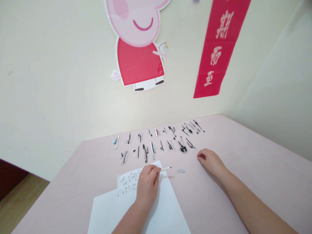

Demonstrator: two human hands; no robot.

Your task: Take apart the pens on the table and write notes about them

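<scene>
My left hand pinches a slim white pen with a dark tip that points right. It hovers over the upper part of a sheet of white paper. Beneath that sheet's top edge lies another paper with rows of dark handwriting. A pale blue pen cap rests on the table between my hands. On the right, my right hand has its thumb and forefinger pressed together low over the table, close to several dark pen parts. Whatever those fingertips may hold is too small to make out.
Two rows of pens, caps and refills run across the far half of the pink table. Behind it stands a pale wall with a cartoon pig cutout and a red banner. Wooden floor shows at lower left.
</scene>
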